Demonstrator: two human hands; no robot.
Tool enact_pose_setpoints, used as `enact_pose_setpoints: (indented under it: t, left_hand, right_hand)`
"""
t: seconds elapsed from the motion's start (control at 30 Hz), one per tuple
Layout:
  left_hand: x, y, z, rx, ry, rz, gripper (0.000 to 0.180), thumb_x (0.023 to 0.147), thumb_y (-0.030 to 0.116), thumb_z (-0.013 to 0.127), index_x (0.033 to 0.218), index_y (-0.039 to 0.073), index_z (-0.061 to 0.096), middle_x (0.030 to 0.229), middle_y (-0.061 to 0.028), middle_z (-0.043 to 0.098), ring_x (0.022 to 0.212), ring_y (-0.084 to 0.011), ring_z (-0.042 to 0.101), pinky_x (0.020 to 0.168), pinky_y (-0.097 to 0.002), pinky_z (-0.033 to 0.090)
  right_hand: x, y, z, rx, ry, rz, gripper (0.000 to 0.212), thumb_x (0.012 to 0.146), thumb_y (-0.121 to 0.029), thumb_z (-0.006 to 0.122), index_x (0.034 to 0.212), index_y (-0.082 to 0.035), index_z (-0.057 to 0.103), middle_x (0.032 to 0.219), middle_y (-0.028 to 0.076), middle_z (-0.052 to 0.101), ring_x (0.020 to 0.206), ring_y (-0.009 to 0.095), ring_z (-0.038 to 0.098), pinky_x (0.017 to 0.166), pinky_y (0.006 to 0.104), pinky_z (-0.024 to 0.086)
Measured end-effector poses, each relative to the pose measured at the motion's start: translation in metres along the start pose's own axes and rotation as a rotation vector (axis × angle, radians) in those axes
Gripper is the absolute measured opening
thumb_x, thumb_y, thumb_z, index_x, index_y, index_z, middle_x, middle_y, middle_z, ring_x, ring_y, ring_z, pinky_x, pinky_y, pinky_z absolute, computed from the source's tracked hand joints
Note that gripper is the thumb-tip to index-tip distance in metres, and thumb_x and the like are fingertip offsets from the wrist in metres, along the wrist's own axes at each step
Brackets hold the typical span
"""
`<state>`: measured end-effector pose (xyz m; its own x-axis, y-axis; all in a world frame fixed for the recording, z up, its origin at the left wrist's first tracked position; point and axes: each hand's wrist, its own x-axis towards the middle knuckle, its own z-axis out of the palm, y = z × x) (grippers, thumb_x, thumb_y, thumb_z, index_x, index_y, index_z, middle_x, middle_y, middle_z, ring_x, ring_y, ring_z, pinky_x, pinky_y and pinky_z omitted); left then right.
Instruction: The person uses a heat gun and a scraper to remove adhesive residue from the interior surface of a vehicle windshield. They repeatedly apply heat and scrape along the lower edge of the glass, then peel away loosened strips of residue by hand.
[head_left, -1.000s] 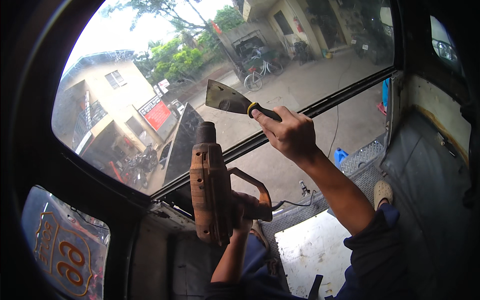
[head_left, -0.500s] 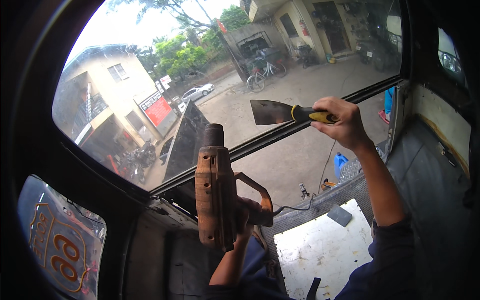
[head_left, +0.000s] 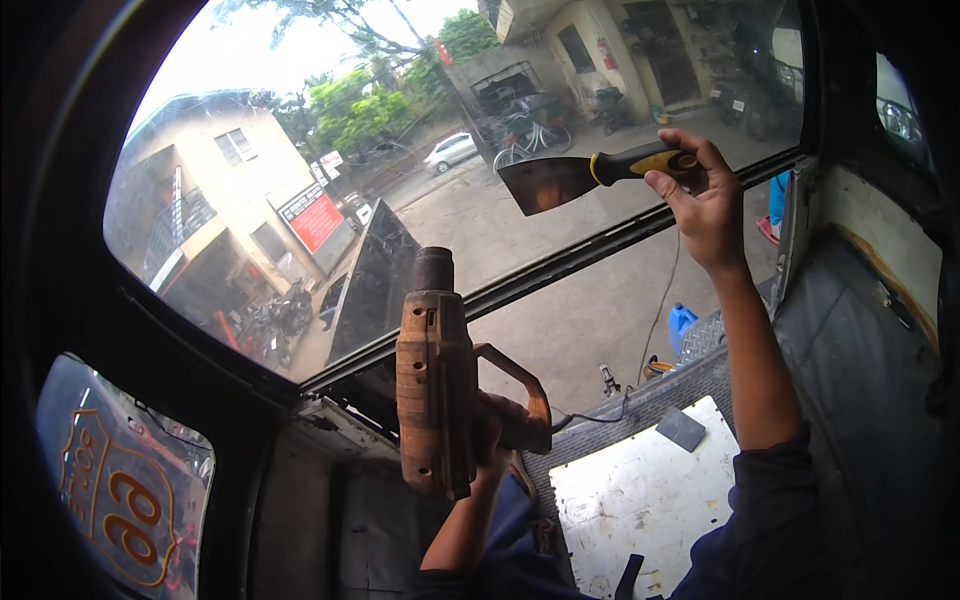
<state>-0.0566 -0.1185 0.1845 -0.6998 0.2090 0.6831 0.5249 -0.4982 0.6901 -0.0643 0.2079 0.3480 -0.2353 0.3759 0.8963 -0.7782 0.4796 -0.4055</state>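
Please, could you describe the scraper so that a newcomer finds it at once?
Start at the big window, whose dark lower edge rises to the right. Just above that edge, in this view, the right grip holds the scraper. Unlike the brown heat gun below left, it has a flared blade and a black-and-yellow handle.

Dark navy sleeves [head_left: 775,495] leave the forearms [head_left: 755,360] and hands [head_left: 712,215] bare.
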Motion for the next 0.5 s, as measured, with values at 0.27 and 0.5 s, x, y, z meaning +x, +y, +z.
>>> enact_pose_setpoints:
  t: [0.27,0.5]
  left_hand:
    - [-0.002,0.002,0.002,0.007,0.004,-0.022,0.042,0.087,0.028,0.062,0.123,0.016,0.044,0.091,-0.0068,0.057,0.080,-0.0224,0.057,0.073,-0.0408,0.049]
    - [-0.006,0.003,0.002,-0.015,0.027,-0.065,0.041,0.088,0.031,0.062,0.121,0.013,0.045,0.090,-0.0084,0.056,0.078,-0.0232,0.057,0.070,-0.0403,0.049]
  right_hand:
    - [0.004,0.005,0.023,0.178,0.107,-0.170,0.043,0.088,0.003,0.061,0.128,-0.005,0.047,0.115,0.009,0.056,0.093,0.016,0.063,0.083,0.0267,0.055]
    - [0.013,-0.006,0.029,0.344,0.109,-0.087,0.044,0.090,0.004,0.058,0.130,-0.005,0.044,0.118,0.011,0.052,0.094,0.018,0.063,0.082,0.0300,0.060]
